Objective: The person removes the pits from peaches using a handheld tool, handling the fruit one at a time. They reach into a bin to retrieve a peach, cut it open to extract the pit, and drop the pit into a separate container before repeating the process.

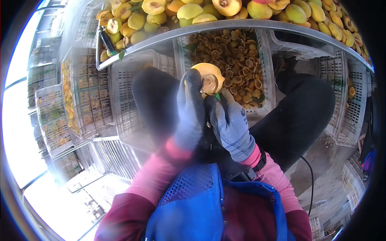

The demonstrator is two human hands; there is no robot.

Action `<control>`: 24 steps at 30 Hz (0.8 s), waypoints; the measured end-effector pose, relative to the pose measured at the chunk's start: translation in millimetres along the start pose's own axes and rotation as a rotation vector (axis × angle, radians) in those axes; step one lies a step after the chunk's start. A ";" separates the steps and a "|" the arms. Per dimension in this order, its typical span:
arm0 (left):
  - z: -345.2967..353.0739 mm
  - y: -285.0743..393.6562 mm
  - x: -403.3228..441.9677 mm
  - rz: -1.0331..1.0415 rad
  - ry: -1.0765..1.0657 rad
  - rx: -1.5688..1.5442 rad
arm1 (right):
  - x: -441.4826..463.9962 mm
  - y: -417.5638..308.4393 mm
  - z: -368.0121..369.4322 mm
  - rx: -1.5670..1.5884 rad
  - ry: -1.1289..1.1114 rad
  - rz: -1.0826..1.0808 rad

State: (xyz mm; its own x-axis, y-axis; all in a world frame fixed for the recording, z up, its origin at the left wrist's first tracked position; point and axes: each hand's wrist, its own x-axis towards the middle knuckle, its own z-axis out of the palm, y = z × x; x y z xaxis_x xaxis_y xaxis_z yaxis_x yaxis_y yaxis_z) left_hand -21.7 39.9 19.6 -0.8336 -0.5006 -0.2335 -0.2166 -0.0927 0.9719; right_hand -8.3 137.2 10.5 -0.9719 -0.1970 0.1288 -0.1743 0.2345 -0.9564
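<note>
A yellow fruit half [215,73] with a brown, hollowed centre is held up over a crate. My gloved left hand [191,100] is wrapped round its left side, the thumb on top. My gloved right hand [233,124] is closed just below the fruit, round a small tool [218,97] of which only a green bit shows; its blade is hidden or too small to tell. Below the fruit, the white crate [265,72] holds many small brown and orange cut pieces [241,60].
Across the top runs a metal-edged table [241,23] heaped with whole and halved yellow fruit [191,11]. A dark-handled object [107,41] lies at its left corner. Stacked crates [92,88] stand left, more crates [353,108] right. A black cable [312,176] hangs at the right.
</note>
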 end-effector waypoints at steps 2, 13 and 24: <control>1.7 -2.7 -0.1 0.095 0.008 0.052 | 0.1 -2.1 -0.8 0.094 -0.012 0.077; -3.1 -8.2 -5.5 0.300 -0.071 0.323 | -21.2 30.3 9.4 -0.017 -0.024 -0.074; -40.1 2.0 43.8 0.504 -0.608 0.476 | -11.3 16.4 -4.2 0.607 -0.405 0.289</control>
State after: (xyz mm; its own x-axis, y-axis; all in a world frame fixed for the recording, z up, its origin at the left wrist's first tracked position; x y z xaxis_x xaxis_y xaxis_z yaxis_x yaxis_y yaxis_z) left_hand -38.4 -16.7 12.6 -0.9803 0.1658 0.1073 0.1714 0.4445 0.8792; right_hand -0.9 147.3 -5.6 -0.8118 -0.5666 -0.1413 0.3073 -0.2088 -0.9284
